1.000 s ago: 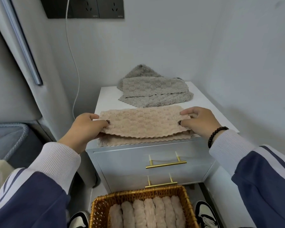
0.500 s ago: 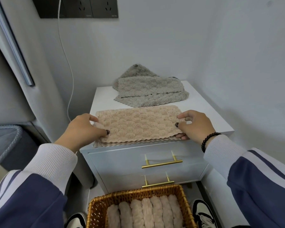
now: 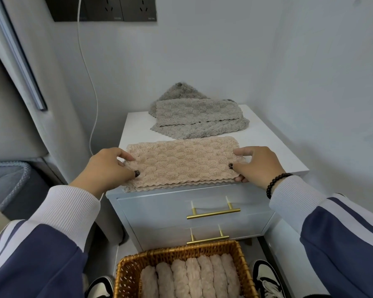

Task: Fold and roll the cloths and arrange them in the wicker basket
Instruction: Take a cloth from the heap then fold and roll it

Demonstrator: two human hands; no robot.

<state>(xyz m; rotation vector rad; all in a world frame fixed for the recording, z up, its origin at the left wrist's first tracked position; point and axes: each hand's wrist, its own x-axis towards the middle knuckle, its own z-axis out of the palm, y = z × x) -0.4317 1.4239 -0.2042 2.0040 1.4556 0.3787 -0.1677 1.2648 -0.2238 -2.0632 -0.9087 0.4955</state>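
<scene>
A beige textured cloth (image 3: 182, 163), folded into a long strip, lies on the front of the white nightstand (image 3: 274, 145). My left hand (image 3: 107, 166) pinches its left end between thumb and fingers. My right hand (image 3: 256, 164) pinches its right end the same way. Behind it, a pile of grey cloths (image 3: 197, 114) lies against the wall. On the floor below, the wicker basket (image 3: 127, 274) holds several rolled beige cloths (image 3: 192, 278) side by side.
The nightstand has two drawers with gold handles (image 3: 212, 212). Walls close in behind and to the right. A white cable (image 3: 92, 87) hangs from the wall sockets (image 3: 125, 8). A grey bed edge (image 3: 11, 179) is at left. My shoes (image 3: 265, 276) flank the basket.
The upper layer of the beige cloth has been brought down flat onto the lower one, its edges now nearly aligned at the nightstand's front. Both hands stayed at the cloth's ends.
</scene>
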